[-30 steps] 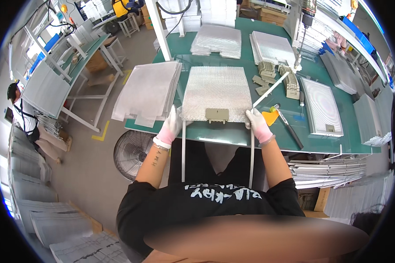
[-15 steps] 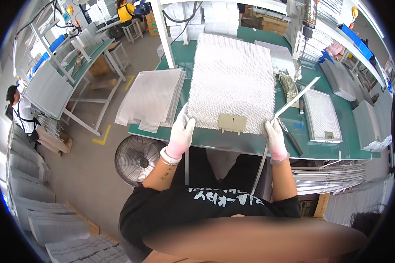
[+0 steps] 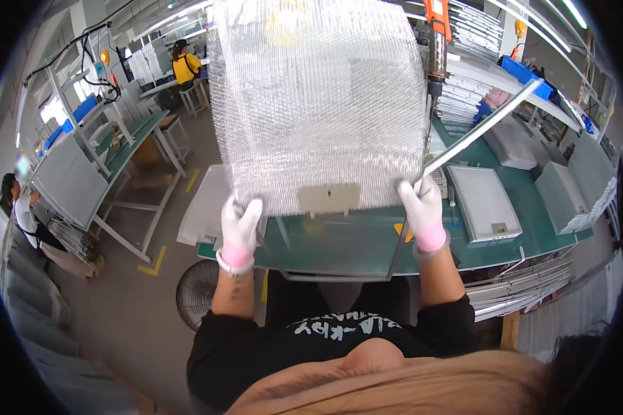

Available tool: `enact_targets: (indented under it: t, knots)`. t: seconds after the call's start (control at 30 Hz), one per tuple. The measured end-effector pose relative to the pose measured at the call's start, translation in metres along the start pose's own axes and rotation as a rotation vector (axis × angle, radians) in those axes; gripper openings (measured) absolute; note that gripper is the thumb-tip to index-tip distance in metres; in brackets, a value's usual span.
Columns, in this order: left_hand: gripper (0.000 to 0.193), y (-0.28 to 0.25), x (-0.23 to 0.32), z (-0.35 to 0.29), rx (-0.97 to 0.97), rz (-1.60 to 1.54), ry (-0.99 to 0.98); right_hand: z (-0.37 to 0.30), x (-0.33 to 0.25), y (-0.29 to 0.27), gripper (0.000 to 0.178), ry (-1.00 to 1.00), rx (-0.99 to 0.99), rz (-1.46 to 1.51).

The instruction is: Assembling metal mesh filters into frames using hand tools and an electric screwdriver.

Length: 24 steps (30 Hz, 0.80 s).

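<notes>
A silvery metal mesh sheet (image 3: 318,124) is raised in front of me, tilted with its lower edge toward me. A beige plate with small tabs (image 3: 329,199) sits at that edge. My left hand (image 3: 241,225), in a white and pink glove, pinches the sheet's lower left corner. My right hand (image 3: 422,213), gloved alike, grips the lower right corner together with a thin metal frame strip (image 3: 488,124) that slants up to the right. Below the sheet, a metal frame bar (image 3: 339,278) runs across between thin side bars leading up toward both hands.
A finished-looking framed mesh panel (image 3: 484,200) lies at right on the green table (image 3: 304,245). More mesh sheets (image 3: 199,207) lie at its left end. An orange power screwdriver (image 3: 437,41) hangs above. A floor fan (image 3: 197,294) stands below left. Two people work at other benches.
Both hands have lifted the mesh sheet off the table and toward me, moving left. The strip at my right hand has risen, and a frame bar now shows below the sheet.
</notes>
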State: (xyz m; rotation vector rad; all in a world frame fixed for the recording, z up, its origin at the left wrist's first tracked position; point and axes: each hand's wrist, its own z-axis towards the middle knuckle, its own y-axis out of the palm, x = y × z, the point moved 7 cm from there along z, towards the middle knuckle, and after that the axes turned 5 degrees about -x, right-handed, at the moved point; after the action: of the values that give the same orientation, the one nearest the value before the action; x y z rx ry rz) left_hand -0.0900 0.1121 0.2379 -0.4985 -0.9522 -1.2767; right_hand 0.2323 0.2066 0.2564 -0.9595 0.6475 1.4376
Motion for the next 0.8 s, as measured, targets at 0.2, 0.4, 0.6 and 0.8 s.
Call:
enact_targets:
  t: [0.2, 0.4, 0.6, 0.8]
  knots:
    - [0.019, 0.016, -0.042, 0.046, 0.064, 0.063, 0.076, 0.024, 0.036, -0.003, 0.033, -0.159, 0.191, 0.000]
    - [0.010, 0.019, -0.061, 0.046, 0.036, -0.062, 0.045, 0.008, 0.047, -0.016, 0.040, -0.153, 0.306, -0.102]
    - [0.021, 0.015, -0.094, 0.022, -0.001, 0.024, -0.031, 0.009, 0.082, 0.000, 0.007, -0.110, 0.129, 0.158]
    - [0.035, -0.016, -0.175, -0.036, -0.201, 0.247, -0.212, -0.040, 0.146, 0.000, 0.030, 0.017, -0.069, 0.037]
